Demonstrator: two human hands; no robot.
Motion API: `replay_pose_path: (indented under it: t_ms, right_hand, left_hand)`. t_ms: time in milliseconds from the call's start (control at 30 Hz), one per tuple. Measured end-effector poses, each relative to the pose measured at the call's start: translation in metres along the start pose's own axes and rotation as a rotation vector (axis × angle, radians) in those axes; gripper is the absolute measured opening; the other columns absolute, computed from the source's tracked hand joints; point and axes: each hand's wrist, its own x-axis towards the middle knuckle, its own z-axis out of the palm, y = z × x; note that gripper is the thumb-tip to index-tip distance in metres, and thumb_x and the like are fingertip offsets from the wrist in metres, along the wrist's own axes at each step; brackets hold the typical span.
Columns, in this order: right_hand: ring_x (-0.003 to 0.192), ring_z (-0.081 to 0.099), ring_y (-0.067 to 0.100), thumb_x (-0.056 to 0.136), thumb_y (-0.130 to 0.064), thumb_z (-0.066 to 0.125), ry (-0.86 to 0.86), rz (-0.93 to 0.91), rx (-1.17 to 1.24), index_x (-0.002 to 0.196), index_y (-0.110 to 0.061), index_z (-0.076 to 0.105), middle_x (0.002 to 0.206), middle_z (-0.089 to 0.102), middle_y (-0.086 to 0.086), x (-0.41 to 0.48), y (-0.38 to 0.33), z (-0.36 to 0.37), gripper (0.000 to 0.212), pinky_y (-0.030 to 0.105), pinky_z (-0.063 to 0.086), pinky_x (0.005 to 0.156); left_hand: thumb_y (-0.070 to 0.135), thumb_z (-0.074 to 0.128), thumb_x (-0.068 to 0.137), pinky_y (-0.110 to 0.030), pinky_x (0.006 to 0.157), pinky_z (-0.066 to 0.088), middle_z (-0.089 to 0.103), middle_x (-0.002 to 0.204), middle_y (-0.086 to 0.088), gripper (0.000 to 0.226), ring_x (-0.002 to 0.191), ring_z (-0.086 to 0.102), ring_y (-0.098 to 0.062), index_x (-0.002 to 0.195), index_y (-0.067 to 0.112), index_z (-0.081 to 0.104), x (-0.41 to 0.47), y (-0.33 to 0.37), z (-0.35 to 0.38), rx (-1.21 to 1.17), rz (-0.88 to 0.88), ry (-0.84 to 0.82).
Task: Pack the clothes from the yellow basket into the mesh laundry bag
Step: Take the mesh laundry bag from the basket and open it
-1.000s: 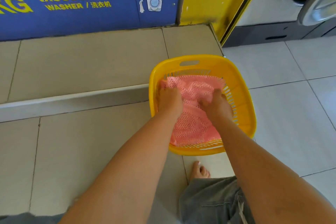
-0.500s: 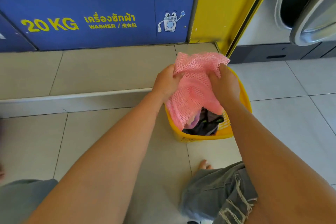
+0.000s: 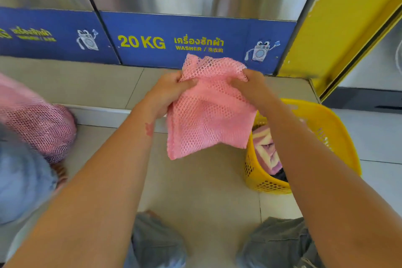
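Observation:
I hold a pink mesh laundry bag [image 3: 208,113] in the air over the tiled floor, flat and folded, hanging down from both hands. My left hand [image 3: 167,91] grips its upper left edge. My right hand [image 3: 248,87] grips its upper right corner. The yellow basket [image 3: 326,135] stands on the floor at the right, partly behind my right forearm. Inside it lie clothes [image 3: 265,150]: a pink and cream striped piece on top and something dark beneath.
A second pink mesh bag [image 3: 41,128], stuffed full, lies on the floor at the left beside a blurred person in blue denim [image 3: 19,180]. A raised tiled step [image 3: 104,113] runs under the steel washers with a blue 20 KG panel [image 3: 174,41]. My knees fill the bottom edge.
Both hands lifted the pink mesh bag out of the yellow basket and carried it left, uncovering the clothes below. My view swung left, bringing the stuffed bag and the other person into sight.

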Motion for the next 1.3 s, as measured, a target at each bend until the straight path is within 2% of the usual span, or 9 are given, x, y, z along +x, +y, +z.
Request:
replay_pose_path:
  t_ms: [133, 267, 333, 433, 567, 733, 900, 1000, 1300]
  right_hand:
    - [0.053, 0.043, 0.009, 0.092, -0.025, 0.064, -0.104, 0.127, -0.243, 0.078, -0.014, 0.054, 0.069, 0.054, 0.000, 0.005, 0.034, 0.043, 0.021, 0.017, 0.034, 0.039]
    - [0.099, 0.057, 0.026, 0.092, -0.030, 0.061, -0.066, 0.197, -0.506, 0.128, -0.017, 0.051, 0.124, 0.053, 0.011, -0.006, 0.063, 0.075, 0.039, 0.035, 0.051, 0.078]
    - [0.119, 0.050, 0.031, 0.090, -0.036, 0.061, -0.002, 0.140, -0.624, 0.128, -0.025, 0.051, 0.133, 0.048, 0.008, -0.013, 0.073, 0.084, 0.041, 0.049, 0.045, 0.099]
    - [0.102, 0.060, 0.022, 0.089, -0.033, 0.061, -0.050, 0.043, -0.448, 0.102, -0.027, 0.060, 0.109, 0.062, -0.001, -0.017, 0.076, 0.095, 0.015, 0.044, 0.050, 0.090]
    - [0.078, 0.061, 0.007, 0.090, -0.034, 0.059, -0.167, -0.011, -0.299, 0.085, -0.027, 0.063, 0.083, 0.066, -0.012, -0.026, 0.080, 0.114, 0.010, 0.029, 0.050, 0.071]
    - [0.081, 0.057, 0.002, 0.085, -0.030, 0.069, -0.211, -0.101, -0.332, 0.099, -0.025, 0.068, 0.094, 0.064, -0.014, -0.032, 0.095, 0.127, 0.016, 0.011, 0.040, 0.065]
    - [0.083, 0.058, 0.008, 0.085, -0.031, 0.069, -0.208, -0.210, -0.443, 0.120, -0.029, 0.062, 0.098, 0.059, -0.011, -0.036, 0.099, 0.128, 0.036, 0.028, 0.049, 0.071]
    - [0.083, 0.059, 0.008, 0.087, -0.029, 0.067, -0.196, -0.197, -0.420, 0.114, -0.029, 0.065, 0.095, 0.059, -0.012, -0.036, 0.100, 0.128, 0.028, 0.026, 0.048, 0.072]
    - [0.070, 0.056, -0.005, 0.089, -0.020, 0.067, -0.197, -0.040, -0.206, 0.084, -0.028, 0.058, 0.079, 0.060, -0.017, -0.036, 0.097, 0.125, 0.013, 0.009, 0.041, 0.059]
  left_hand:
    - [0.027, 0.070, 0.094, -0.021, 0.058, 0.058, 0.079, 0.080, 0.004, 0.012, 0.066, 0.075, -0.011, 0.094, 0.015, 0.072, -0.008, -0.044, -0.022, 0.056, -0.185, -0.053]
    - [0.029, 0.070, 0.095, -0.034, 0.076, 0.060, 0.078, 0.095, -0.008, 0.024, 0.080, 0.075, -0.021, 0.102, 0.006, 0.073, -0.010, -0.090, -0.011, -0.014, -0.258, -0.012]
    - [0.027, 0.068, 0.096, -0.032, 0.070, 0.061, 0.080, 0.088, -0.006, 0.020, 0.075, 0.075, -0.019, 0.097, 0.009, 0.074, -0.008, -0.108, -0.004, -0.031, -0.279, -0.004]
    - [0.024, 0.065, 0.099, -0.020, 0.048, 0.052, 0.077, 0.067, 0.004, 0.017, 0.057, 0.072, -0.010, 0.086, 0.016, 0.073, -0.006, -0.123, 0.005, -0.039, -0.278, 0.000]
    - [0.028, 0.061, 0.101, -0.036, 0.074, 0.054, 0.075, 0.094, -0.016, 0.027, 0.084, 0.071, -0.028, 0.101, 0.003, 0.072, -0.001, -0.128, 0.009, 0.027, -0.251, 0.017]
    - [0.028, 0.055, 0.104, -0.037, 0.074, 0.042, 0.061, 0.087, -0.028, 0.043, 0.079, 0.058, -0.030, 0.100, -0.014, 0.064, 0.003, -0.130, 0.008, 0.088, -0.255, 0.020]
    - [0.023, 0.052, 0.106, -0.034, 0.077, 0.050, 0.069, 0.095, -0.018, 0.031, 0.083, 0.065, -0.026, 0.099, -0.001, 0.070, 0.005, -0.131, 0.013, -0.016, -0.285, 0.031]
    - [0.026, 0.048, 0.107, -0.035, 0.076, 0.045, 0.065, 0.090, -0.017, 0.032, 0.080, 0.060, -0.026, 0.091, 0.005, 0.068, 0.004, -0.129, 0.015, -0.026, -0.314, 0.037]
    - [0.032, 0.048, 0.106, -0.042, 0.080, 0.041, 0.058, 0.101, -0.017, 0.047, 0.091, 0.054, -0.029, 0.122, -0.009, 0.062, 0.007, -0.129, 0.016, 0.046, -0.320, 0.020]
